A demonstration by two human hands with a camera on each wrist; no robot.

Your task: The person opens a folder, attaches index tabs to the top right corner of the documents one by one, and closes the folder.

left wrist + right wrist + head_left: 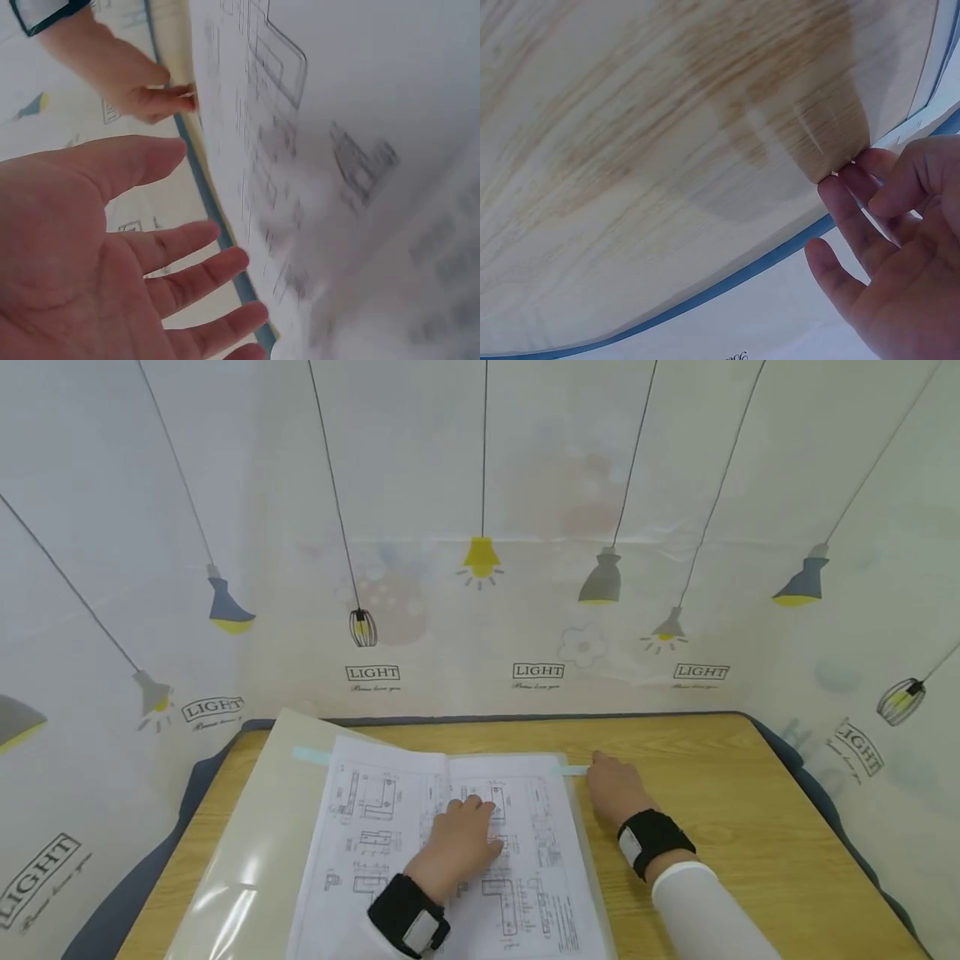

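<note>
An opened booklet of technical drawings (367,860) lies on the wooden table, its two white pages printed with outlines and dimensions. My left hand (461,839) is over the right-hand page, palm down with its fingers spread. In the left wrist view the same hand (112,247) has fingers extended and grips nothing. Past the booklet's right edge, my right hand (618,789) touches the outer end of a light blue tape strip (573,770). Seen from the right wrist, the fingertips (832,184) rest against the tabletop, with the thumb bent near the index finger.
Under the booklet, a glossy cream sheet (232,868) spreads to the left. Another light blue strip (310,756) lies at the left page's upper edge. Bare wooden tabletop (750,827) extends right, bordered by a dark blue edge (825,806). A lamp-patterned white backdrop (480,635) surrounds the table.
</note>
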